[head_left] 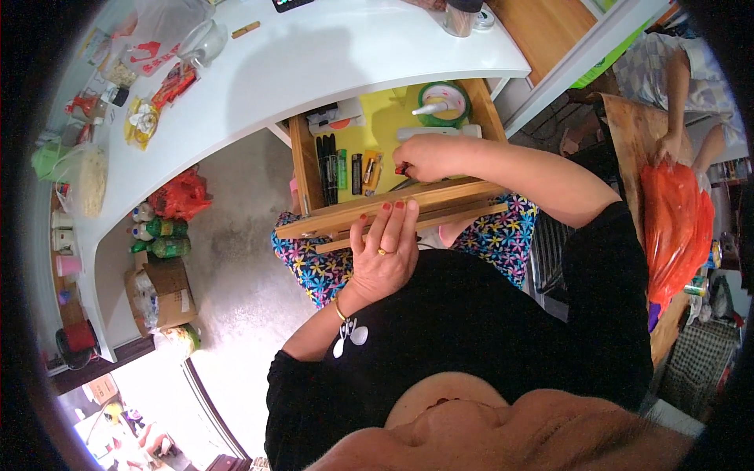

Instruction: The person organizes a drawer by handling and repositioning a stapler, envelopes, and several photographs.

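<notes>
A wooden drawer (301, 161) with a yellow bottom stands pulled out above my lap. My left hand (386, 250) lies against its front board, fingers stretched over the top edge and touching the wood. Inside the drawer, at its right half, my right hand (437, 157) has its fingers curled together; a small red and black spot shows at the fingertips, and what they hold is hidden. Left of that hand lie black pens (331, 174), a green slim stick (342, 168), a black slim item (356, 174) and a yellow packet (373, 169). Behind it sits a green tape roll (465, 118) with a white tube (430, 108) on it.
The white desk (330, 74) curves over the drawer and carries a plastic bag (161, 35) and a jar (460, 22). Below left are a red bag (179, 195), green bottles (168, 238) and a cardboard box (173, 294). At right, another person's hand (667, 146) holds a red plastic bag (679, 228).
</notes>
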Demonstrator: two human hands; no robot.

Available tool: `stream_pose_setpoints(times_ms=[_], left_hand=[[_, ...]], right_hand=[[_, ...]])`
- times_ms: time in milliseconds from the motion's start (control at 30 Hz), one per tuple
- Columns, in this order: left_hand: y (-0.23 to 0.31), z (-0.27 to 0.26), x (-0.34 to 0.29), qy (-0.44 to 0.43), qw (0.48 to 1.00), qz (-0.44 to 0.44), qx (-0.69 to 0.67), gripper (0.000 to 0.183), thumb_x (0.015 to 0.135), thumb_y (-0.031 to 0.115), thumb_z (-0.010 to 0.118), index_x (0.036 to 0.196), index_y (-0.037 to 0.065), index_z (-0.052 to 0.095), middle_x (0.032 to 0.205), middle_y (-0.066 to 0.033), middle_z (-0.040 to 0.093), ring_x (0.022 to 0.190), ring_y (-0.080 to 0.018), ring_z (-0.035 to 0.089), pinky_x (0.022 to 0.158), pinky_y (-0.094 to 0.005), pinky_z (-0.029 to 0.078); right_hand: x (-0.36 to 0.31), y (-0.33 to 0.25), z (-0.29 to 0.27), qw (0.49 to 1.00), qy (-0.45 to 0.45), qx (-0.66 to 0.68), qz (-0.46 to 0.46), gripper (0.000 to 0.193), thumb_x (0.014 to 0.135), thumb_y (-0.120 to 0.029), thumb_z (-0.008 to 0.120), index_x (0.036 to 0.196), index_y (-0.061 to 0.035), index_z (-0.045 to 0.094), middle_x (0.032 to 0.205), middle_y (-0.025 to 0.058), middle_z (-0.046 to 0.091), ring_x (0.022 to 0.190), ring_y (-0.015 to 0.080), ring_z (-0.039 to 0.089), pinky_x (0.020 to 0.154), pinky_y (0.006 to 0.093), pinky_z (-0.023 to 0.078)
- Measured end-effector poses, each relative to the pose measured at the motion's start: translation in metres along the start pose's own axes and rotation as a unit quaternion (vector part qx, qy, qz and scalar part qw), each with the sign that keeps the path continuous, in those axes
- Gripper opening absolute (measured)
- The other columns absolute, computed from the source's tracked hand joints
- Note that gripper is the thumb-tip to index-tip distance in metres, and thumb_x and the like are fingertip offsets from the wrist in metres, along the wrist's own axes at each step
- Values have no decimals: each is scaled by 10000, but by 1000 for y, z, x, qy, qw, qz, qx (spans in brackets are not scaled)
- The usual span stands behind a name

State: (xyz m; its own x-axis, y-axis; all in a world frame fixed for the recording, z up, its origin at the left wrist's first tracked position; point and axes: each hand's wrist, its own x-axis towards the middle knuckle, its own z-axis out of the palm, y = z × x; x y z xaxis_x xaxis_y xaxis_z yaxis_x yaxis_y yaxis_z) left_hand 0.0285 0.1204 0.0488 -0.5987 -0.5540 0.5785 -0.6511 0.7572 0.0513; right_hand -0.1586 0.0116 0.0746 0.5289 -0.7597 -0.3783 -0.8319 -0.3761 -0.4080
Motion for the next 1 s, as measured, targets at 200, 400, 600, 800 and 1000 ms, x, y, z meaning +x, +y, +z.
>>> stream_pose_setpoints(times_ms=[200, 400, 600, 800, 1000], left_hand=[[-1, 2, 0, 8, 1000, 7, 3, 595, 659, 158, 628, 1224, 44, 481, 1171, -72, 420, 1096, -205, 383, 913, -393, 288], [3, -5, 5, 3, 1000, -10, -17, 541, 673, 140, 615, 1194, 44, 508, 1130, -66, 447, 1072, -204, 417, 899, -385, 306], [6, -7, -1, -5, 1000, -10, -23, 585, 640, 146, 635, 1202, 47, 504, 1137, -67, 447, 1073, -213, 393, 906, -383, 282], [9, -13, -8, -1, 999, -5, -32, 544, 664, 161, 646, 1186, 65, 524, 1106, -54, 477, 1038, -209, 425, 897, -377, 287], [11, -20, -13, 3, 998, 0, -66, 509, 665, 140, 654, 1159, 83, 549, 1091, -44, 488, 999, -208, 450, 866, -355, 318]], right_hand=[[1, 3, 3, 999, 2, 42, -23, 186, 773, -95, 523, 923, -51, 625, 825, 165, 626, 793, 324, 593, 711, 387, 463], [6, 13, 9, 997, 35, 59, -20, 194, 777, -85, 516, 937, -59, 623, 826, 166, 626, 794, 321, 595, 713, 385, 464], [-7, 1, 15, 999, -20, 40, -21, 279, 721, -40, 517, 980, -66, 617, 880, 166, 625, 822, 324, 593, 722, 388, 462], [-18, -10, 17, 998, -32, 58, -10, 252, 739, -67, 513, 970, -65, 615, 881, 171, 623, 826, 321, 593, 720, 393, 459], [-27, -21, 21, 998, -37, 40, 13, 209, 802, -92, 469, 943, -66, 622, 834, 157, 626, 780, 304, 599, 690, 384, 462]])
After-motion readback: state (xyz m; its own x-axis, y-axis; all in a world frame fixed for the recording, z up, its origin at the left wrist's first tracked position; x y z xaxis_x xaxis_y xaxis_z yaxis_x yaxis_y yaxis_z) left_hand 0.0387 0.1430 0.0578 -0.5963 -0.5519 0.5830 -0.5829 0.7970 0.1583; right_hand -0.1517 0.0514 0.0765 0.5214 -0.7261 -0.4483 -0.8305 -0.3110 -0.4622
